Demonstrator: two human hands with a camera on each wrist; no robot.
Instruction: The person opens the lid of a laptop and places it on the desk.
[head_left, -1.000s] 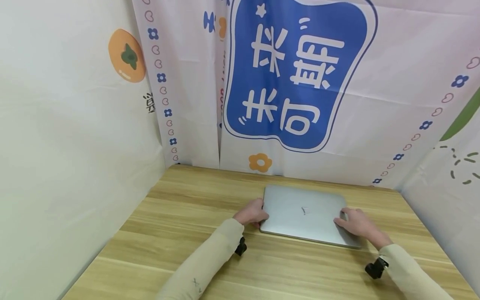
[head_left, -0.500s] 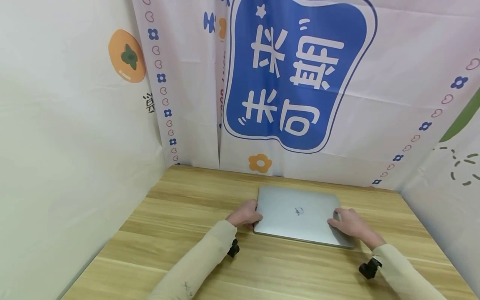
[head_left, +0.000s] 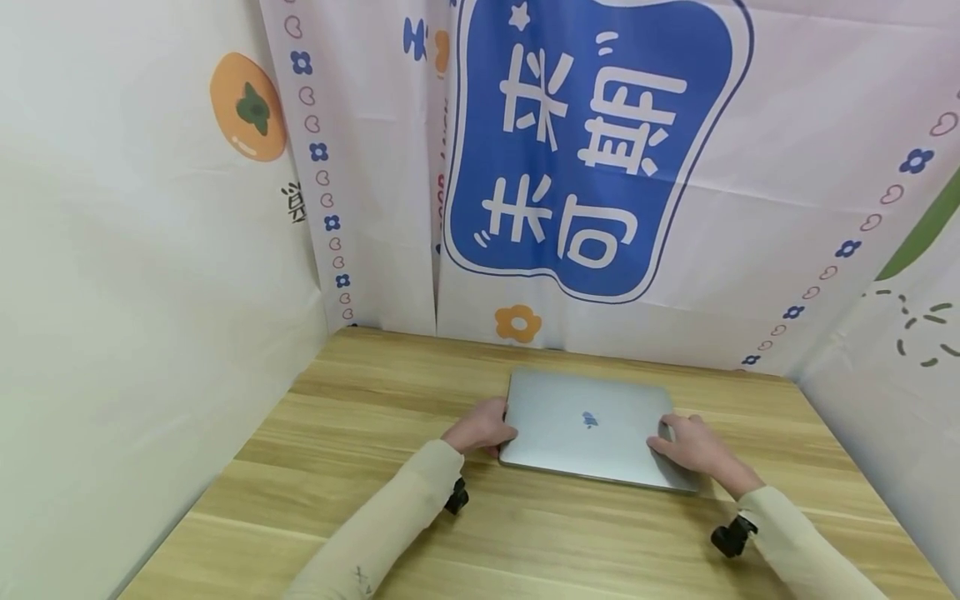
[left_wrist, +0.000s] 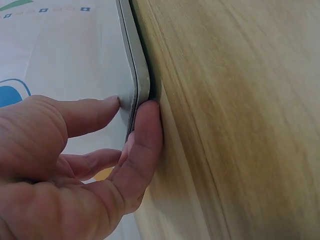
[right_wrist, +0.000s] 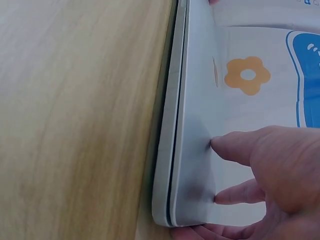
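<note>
A closed silver laptop [head_left: 573, 450] with a small dark logo lies flat, close over the wooden table. My left hand [head_left: 480, 427] grips its left edge; in the left wrist view the thumb [left_wrist: 95, 115] is at the lid's top and other fingers [left_wrist: 145, 145] curl round the side, tips at the underside. At the right edge, my right hand [head_left: 697, 448] holds the laptop. In the right wrist view its thumb [right_wrist: 235, 145] and another finger touch the lid, while further fingers reach round the side, partly hidden beneath the laptop's corner.
The wooden table [head_left: 360, 400] is bounded by white printed cloth walls on the left, back and right. The back cloth [head_left: 615, 325] rises just behind the laptop and carries a blue sign print. Small black cameras [head_left: 731, 536] sit on both wrists.
The laptop has slid a little to the left across the table, and both hands have moved left with it, keeping their hold. The head view has shifted slightly.
</note>
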